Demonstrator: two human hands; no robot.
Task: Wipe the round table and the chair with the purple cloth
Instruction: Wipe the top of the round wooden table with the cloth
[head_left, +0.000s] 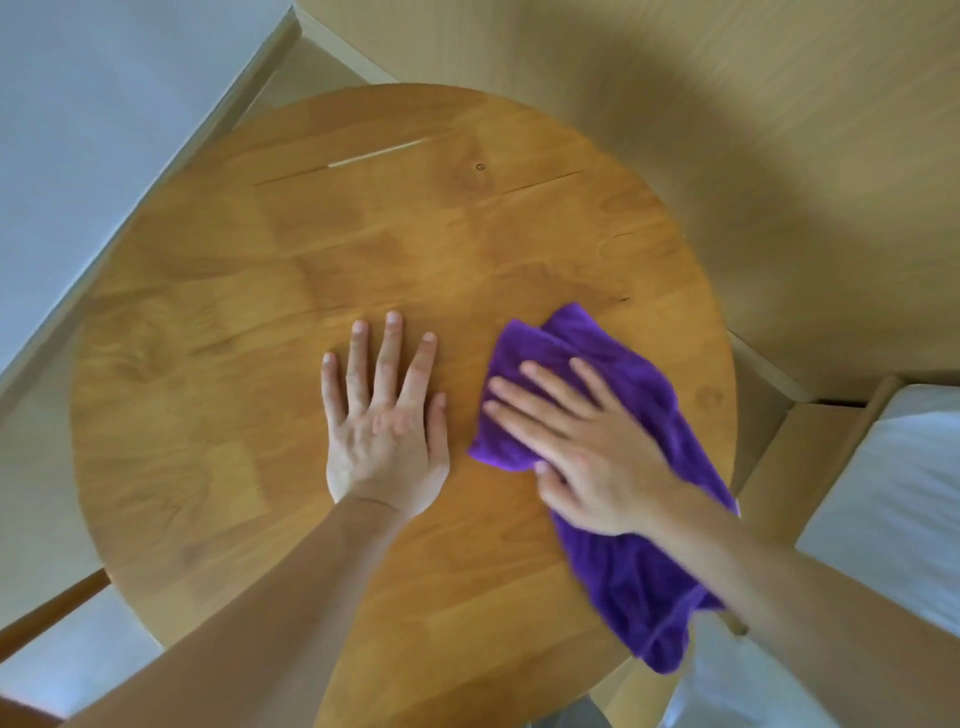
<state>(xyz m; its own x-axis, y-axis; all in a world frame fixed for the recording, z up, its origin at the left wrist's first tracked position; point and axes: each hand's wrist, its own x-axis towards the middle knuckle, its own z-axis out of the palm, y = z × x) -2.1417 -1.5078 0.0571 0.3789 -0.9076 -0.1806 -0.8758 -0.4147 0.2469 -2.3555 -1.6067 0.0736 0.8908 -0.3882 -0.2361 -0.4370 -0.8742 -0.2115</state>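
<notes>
Cloth (618, 364) partly under right hand (582, 447)

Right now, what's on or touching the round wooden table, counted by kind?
Hands, flat on the round wooden table: 2, left hand bare on the wood, right hand on the cloth
Purple cloth, hanging over the near right edge: 1
Total: 3

A round wooden table (291, 249) is seen from above. The left hand (384, 421) is laid flat, palm down, fingers spread, on the bare tabletop. The right hand (582, 447) is pressed flat on a purple cloth (623, 571) just beside it, and the cloth's near end is draped past the table's right edge.
</notes>
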